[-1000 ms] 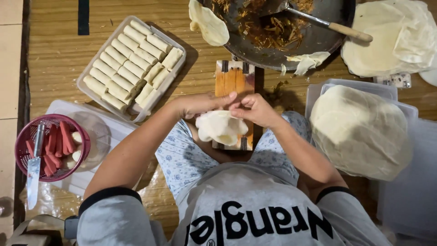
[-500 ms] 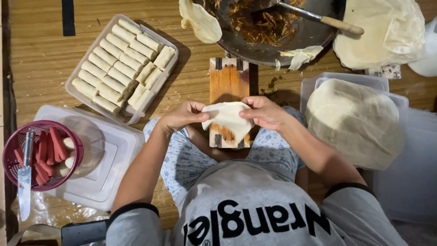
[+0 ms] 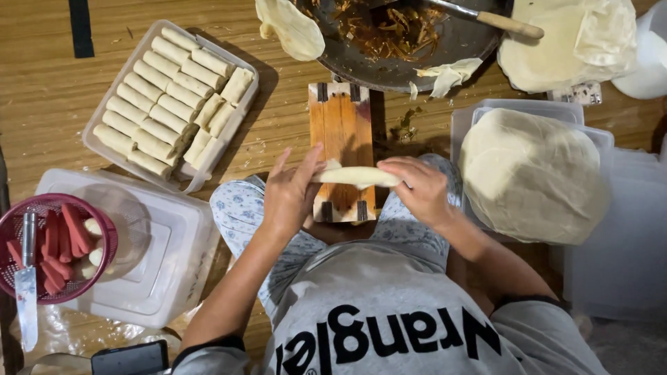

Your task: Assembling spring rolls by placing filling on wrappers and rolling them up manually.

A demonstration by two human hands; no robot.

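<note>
A person seated on the wooden floor (image 3: 42, 90) holds a pale roll (image 3: 356, 176) between both hands, just above a small wooden board (image 3: 340, 125). The left hand (image 3: 288, 198) has its fingers (image 3: 306, 165) stretched out and slightly apart, laid flat against the roll's near end; the right hand (image 3: 420, 191) curls its fingers (image 3: 396, 169) around the other end, pressed together in a light pinch. The roll lies level between the fingertips, its middle unsupported.

The wrapper looks thin, and that seems the chief risk: too hard a squeeze from the right fingers could split it and let the filling out, while too loose a touch from the flat left fingers could let the seam open. Whether the ends are tucked shut cannot be told from here. A slack grip could also drop the roll onto the board or the lap below.

Beyond the fingertips sits a wide pan (image 3: 410, 48) of dark shredded filling with a wooden-handled utensil (image 3: 500, 22) resting in it. Past the right fingers, a stack of round wrappers (image 3: 531, 173) lies in a plastic container, near enough that an elbow swing might drag one off. Out past the left fingers, a tray (image 3: 97, 142) holds rows of finished rolls (image 3: 163, 104), and nearer lie a red basket (image 3: 10, 236) of sliced red pieces and a knife (image 3: 26, 285).
</note>
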